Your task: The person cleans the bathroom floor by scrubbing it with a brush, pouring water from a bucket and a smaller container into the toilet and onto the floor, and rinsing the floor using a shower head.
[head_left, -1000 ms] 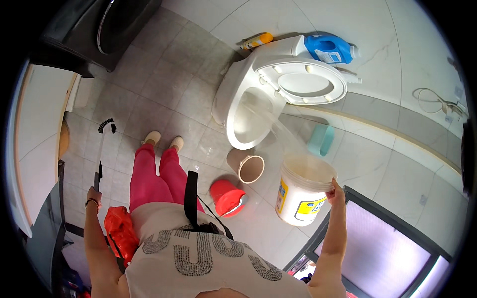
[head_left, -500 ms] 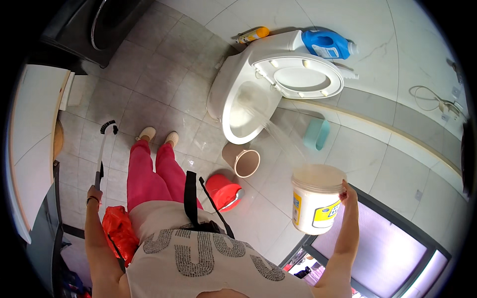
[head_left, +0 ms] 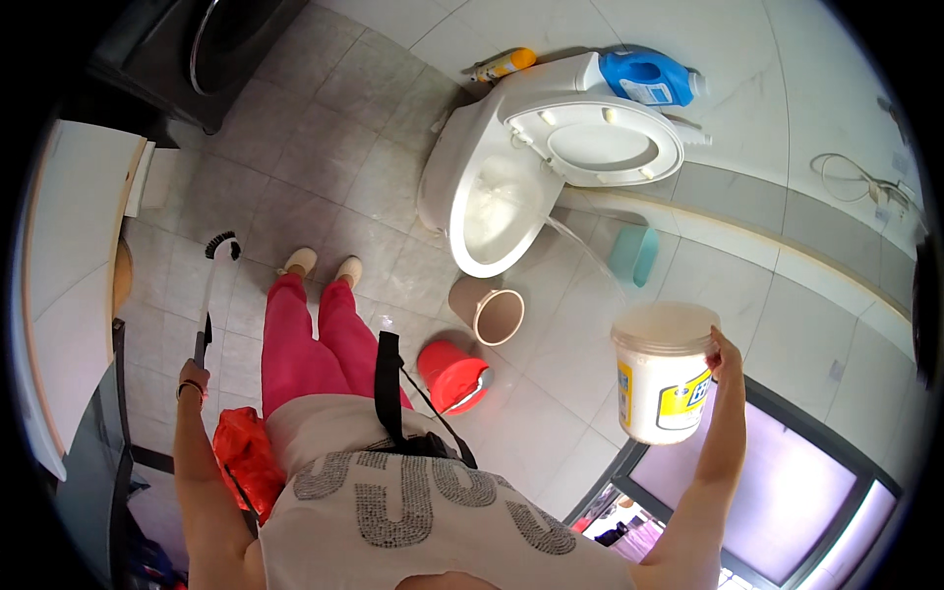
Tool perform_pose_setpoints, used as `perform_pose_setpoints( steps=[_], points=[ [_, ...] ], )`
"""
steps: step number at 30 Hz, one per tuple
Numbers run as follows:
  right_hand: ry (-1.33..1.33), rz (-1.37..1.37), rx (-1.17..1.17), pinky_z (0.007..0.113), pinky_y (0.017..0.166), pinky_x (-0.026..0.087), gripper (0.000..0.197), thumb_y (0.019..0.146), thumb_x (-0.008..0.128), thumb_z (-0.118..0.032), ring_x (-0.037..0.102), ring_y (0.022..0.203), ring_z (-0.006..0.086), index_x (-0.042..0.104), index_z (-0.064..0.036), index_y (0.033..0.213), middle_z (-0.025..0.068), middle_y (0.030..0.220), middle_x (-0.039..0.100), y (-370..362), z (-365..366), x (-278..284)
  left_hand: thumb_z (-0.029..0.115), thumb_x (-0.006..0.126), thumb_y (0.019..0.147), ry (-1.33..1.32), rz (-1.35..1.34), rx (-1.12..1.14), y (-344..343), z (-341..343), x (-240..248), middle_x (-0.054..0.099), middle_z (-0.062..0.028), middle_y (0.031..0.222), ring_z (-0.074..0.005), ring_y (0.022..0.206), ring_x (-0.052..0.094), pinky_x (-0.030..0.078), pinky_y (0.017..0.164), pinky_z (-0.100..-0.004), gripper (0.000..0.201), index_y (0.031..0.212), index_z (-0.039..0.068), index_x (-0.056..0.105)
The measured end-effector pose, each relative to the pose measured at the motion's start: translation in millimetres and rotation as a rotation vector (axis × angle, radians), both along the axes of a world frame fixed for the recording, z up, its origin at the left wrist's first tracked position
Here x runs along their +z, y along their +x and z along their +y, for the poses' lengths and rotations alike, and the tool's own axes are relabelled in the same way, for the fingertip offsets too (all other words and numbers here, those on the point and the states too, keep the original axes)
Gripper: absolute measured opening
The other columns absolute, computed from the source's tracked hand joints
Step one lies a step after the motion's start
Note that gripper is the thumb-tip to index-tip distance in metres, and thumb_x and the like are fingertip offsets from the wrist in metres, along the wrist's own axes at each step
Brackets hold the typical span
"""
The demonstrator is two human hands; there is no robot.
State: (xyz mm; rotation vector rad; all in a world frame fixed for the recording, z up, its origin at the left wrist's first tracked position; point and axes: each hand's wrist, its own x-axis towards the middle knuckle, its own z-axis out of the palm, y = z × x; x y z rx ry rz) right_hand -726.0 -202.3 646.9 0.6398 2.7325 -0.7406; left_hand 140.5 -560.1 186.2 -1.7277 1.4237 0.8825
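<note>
My right hand (head_left: pixel 726 354) grips the rim of a white plastic bucket (head_left: pixel 641 393) with a yellow label, held up at the right. A thin stream of water (head_left: pixel 588 254) arcs from the bucket to the near right rim of the white toilet (head_left: pixel 460 218). Churned, foamy water shows in the bowl, and the seat and lid (head_left: pixel 602 147) are raised. On the left, my left hand (head_left: pixel 195 375) is closed round the dark handle of a long toilet brush (head_left: pixel 208 290). Its curved black-bristled head hangs over the floor, away from the toilet.
Below the toilet stand a beige bin (head_left: pixel 497 317) and a red bucket (head_left: pixel 450 376). A teal bin (head_left: pixel 635 256) is by the wall ledge. A blue jug (head_left: pixel 644 79) and a yellow bottle (head_left: pixel 506 65) lie behind the toilet. A white cabinet (head_left: pixel 84 226) borders the left.
The bucket and my right hand have moved right, away from the toilet. The water stream has thinned and now reaches only the bowl's rim instead of its middle. Both hands keep their hold.
</note>
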Motion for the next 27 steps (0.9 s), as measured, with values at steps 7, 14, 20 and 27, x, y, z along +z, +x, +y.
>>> perform_pose_setpoints(
  steps=[7,14,20,27],
  points=[
    [-0.135,-0.021,-0.017,0.019,0.038,0.041,0.033,0.062,0.073,-0.032,0.043,0.043,0.0096,0.056,-0.006,0.07,0.003,0.059,0.048,22.9,19.6,-12.6,0.003,0.046,0.071,0.001,0.009,0.246,-8.1,-19.9,10.5,0.056,-0.0179,0.077,-0.0277,0.052,0.057,0.045,0.038,-0.0354,0.029,0.1,-0.001,0.044],
    [-0.43,-0.051,-0.18,0.022,0.046,0.046,0.034,0.064,0.071,-0.031,0.053,0.058,0.0143,0.055,-0.0032,0.076,0.0061,0.067,0.053,88.8,102.1,-50.1,0.002,0.045,0.072,-0.001,0.021,0.173,-37.5,-42.7,51.2,0.049,-0.0109,0.058,-0.0205,0.041,0.048,0.039,0.032,-0.0319,0.018,0.09,0.002,0.044],
    [-0.576,-0.115,-0.448,0.024,0.051,0.048,0.038,0.064,0.069,-0.034,0.052,0.057,0.0147,0.053,-0.0013,0.074,0.0058,0.066,0.051,190.7,192.5,-82.0,0.006,0.047,0.073,0.043,0.033,0.047,-49.7,-73.2,67.5,0.042,-0.0064,0.053,-0.0164,0.038,0.043,0.037,0.032,-0.0298,0.017,0.088,0.006,0.04],
    [-0.655,-0.109,-0.67,0.03,0.061,0.052,0.033,0.071,0.063,-0.029,0.058,0.066,0.0177,0.054,0.0009,0.082,0.01,0.075,0.058,356.1,256.5,-128.3,0.005,0.048,0.072,0.024,0.045,-0.194,-72.0,-102.9,82.2,0.043,-0.0068,0.052,-0.0163,0.038,0.042,0.037,0.033,-0.0293,0.011,0.081,0.005,0.042]
  ],
)
